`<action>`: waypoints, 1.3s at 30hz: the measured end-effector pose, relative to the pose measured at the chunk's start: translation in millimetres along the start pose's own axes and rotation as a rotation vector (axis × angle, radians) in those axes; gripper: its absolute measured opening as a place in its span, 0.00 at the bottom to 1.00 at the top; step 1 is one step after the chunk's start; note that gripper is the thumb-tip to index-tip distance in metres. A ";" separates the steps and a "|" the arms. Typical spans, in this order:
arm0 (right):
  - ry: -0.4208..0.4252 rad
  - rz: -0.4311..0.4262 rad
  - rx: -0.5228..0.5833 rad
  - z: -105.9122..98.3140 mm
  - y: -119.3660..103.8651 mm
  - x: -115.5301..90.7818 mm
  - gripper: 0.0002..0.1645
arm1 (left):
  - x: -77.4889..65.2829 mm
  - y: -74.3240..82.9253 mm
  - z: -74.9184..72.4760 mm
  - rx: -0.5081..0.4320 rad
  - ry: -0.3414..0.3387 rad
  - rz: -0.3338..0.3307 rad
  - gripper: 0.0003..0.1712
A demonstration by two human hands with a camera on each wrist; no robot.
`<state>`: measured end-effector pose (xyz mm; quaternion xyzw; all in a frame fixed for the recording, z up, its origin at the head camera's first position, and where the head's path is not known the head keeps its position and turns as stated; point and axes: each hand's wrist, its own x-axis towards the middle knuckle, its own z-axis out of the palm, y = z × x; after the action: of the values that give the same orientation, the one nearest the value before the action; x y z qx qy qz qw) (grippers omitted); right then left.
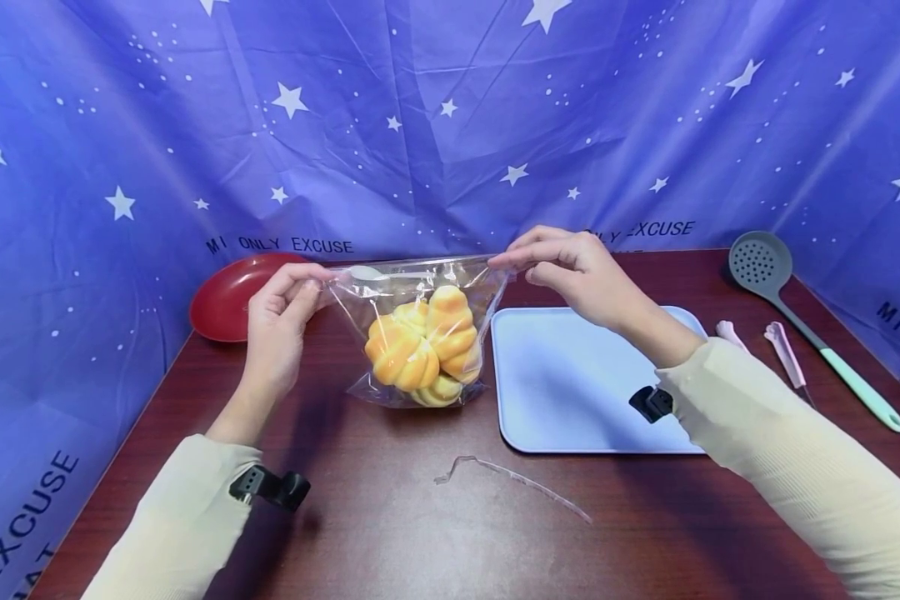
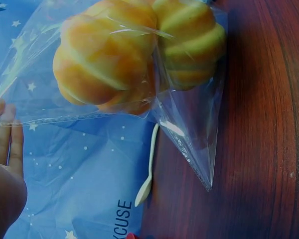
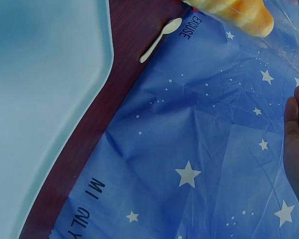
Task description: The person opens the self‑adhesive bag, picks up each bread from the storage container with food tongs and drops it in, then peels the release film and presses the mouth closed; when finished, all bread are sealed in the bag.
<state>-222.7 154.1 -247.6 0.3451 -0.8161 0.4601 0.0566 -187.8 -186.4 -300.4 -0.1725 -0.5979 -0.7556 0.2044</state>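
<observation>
A clear plastic bag (image 1: 348,321) with several golden twisted bread rolls (image 1: 401,354) inside stands stretched wide at its top edge. At its upper left corner, my left hand (image 1: 277,329) pinches the film between thumb and fingers. My right hand (image 1: 577,271) grips the opposite upper corner. From the left wrist view, the rolls (image 2: 107,55) press against the film, and a pointed bottom corner of the bag (image 2: 194,159) sticks out. In the right wrist view only one end of a roll (image 3: 249,17) and part of my right hand (image 3: 296,144) show.
Behind the bag lies a white spoon (image 3: 159,40). A red plate (image 1: 221,300) is back left, a pale blue tray (image 1: 540,437) right. Farther right are pink-handled utensils (image 1: 786,354) and a grey slotted skimmer (image 1: 761,262). A thin clear strip (image 1: 525,481) lies in front.
</observation>
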 end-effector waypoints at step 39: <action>-0.182 -0.215 -0.463 47.2 -79.4 61.3 0.12 | -2.8 11.0 9.2 0.093 0.001 -0.063 0.22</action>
<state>-209.5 58.6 -192.8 0.4476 -0.8599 0.2198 0.1089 -179.6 -179.4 -290.6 -0.1434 -0.6375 -0.7331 0.1885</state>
